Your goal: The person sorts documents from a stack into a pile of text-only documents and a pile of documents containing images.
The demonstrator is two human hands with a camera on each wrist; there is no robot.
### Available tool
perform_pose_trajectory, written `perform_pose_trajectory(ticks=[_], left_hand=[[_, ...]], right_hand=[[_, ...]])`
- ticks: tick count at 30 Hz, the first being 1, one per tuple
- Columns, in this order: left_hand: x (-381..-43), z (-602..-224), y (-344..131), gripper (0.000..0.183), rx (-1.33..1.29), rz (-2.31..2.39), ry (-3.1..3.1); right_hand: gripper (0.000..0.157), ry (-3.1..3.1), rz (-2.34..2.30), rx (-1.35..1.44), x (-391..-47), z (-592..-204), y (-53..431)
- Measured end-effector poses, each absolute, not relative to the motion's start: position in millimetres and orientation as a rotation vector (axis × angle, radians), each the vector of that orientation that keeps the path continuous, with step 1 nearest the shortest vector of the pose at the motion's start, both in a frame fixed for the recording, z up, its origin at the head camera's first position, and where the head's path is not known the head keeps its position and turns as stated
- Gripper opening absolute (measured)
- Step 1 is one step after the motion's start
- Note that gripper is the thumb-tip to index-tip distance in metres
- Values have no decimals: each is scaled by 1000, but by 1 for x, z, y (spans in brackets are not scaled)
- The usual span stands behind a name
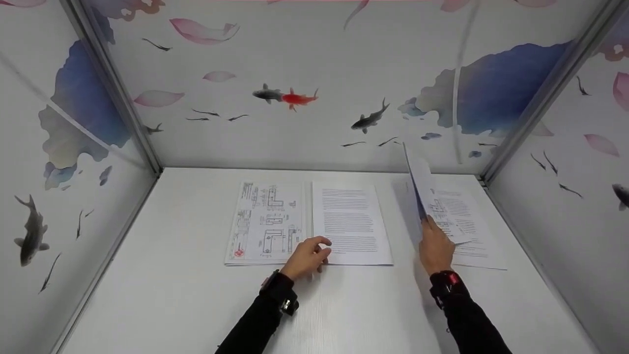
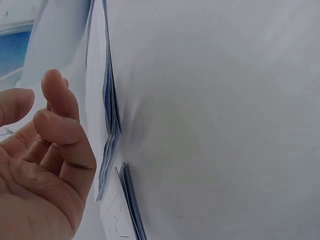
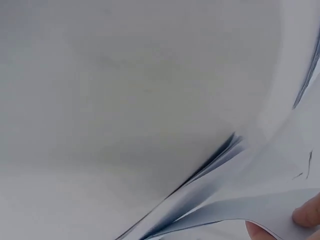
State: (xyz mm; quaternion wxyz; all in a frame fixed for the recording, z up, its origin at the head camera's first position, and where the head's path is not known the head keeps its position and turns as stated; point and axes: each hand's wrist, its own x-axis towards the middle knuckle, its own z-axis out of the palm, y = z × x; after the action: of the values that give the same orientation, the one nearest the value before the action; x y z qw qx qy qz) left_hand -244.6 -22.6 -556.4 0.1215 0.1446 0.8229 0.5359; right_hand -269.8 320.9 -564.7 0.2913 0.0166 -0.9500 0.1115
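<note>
My right hand [image 1: 437,248] pinches a few paper sheets [image 1: 417,179] by their near edge; they stand tilted up, with drawings on the side facing right. In the right wrist view its fingertips [image 3: 307,212] press on the bowed sheet [image 3: 270,207]. Beneath and to the right lies another printed sheet [image 1: 484,253], partly covered. My left hand [image 1: 305,258] hovers at the near edge between a stack of technical drawings [image 1: 275,209] and a stack of text pages [image 1: 350,221]. Its fingers are loosely bent with nothing between them, as the left wrist view confirms.
A white table [image 1: 167,295] carries all the paper. Printed panels with fish and petals enclose it: a back wall [image 1: 304,44], a left wall [image 1: 29,123] and a right wall [image 1: 580,196]. Grey metal posts [image 1: 120,88] stand at the back corners.
</note>
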Motion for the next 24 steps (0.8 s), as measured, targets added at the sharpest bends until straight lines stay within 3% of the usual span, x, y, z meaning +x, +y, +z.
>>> perform_pose_trajectory(ticks=[15, 24], left_hand=[[-247, -550, -16, 35, 464, 1612, 2369], [-247, -536, 2, 83, 325, 1862, 2172]], right_hand=[[43, -2294, 229, 411, -260, -561, 244], [53, -2241, 123, 604, -244, -556, 195]])
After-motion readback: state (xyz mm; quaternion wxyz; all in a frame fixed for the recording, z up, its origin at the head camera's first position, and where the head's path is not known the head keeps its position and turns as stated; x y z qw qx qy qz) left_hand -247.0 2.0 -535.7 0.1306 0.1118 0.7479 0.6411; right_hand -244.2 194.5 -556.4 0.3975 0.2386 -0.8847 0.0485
